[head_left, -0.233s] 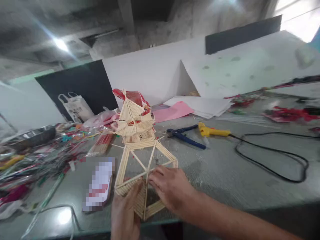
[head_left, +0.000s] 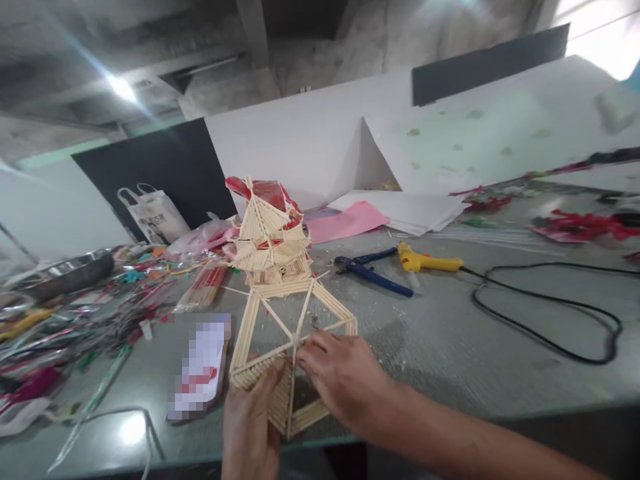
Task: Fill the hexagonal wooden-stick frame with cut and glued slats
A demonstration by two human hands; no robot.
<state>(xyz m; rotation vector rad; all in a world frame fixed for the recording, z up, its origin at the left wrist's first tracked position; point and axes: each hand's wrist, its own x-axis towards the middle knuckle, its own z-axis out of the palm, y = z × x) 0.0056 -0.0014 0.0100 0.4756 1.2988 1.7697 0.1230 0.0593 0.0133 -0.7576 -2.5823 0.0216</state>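
A six-sided frame of pale wooden sticks (head_left: pixel 244 333) tilts up at the table's front edge, its spokes meeting in the middle. One near-left section is filled with sticks side by side; other sections show open gaps. My left hand (head_left: pixel 253 420) grips that filled section, thumb on top and fingers underneath. Beside the hub, my right hand (head_left: pixel 345 380) has its fingertips pressed together against the frame; anything small between them is hidden. Just behind the frame stands a tiered pagoda model (head_left: pixel 270 250) of the same sticks.
Blue-handled pliers (head_left: pixel 375 272) and a yellow glue gun (head_left: pixel 430 260) with a looping black cord (head_left: pixel 550 307) lie to the right. A phone (head_left: pixel 203 367) lies left of the frame. Bundled sticks (head_left: pixel 203 287) and cluttered craft scraps cover the left side. Pink paper (head_left: pixel 350 223) lies behind.
Both hands and the stick frame keep practically the same position. Only a very slight shift of the camera view shows.
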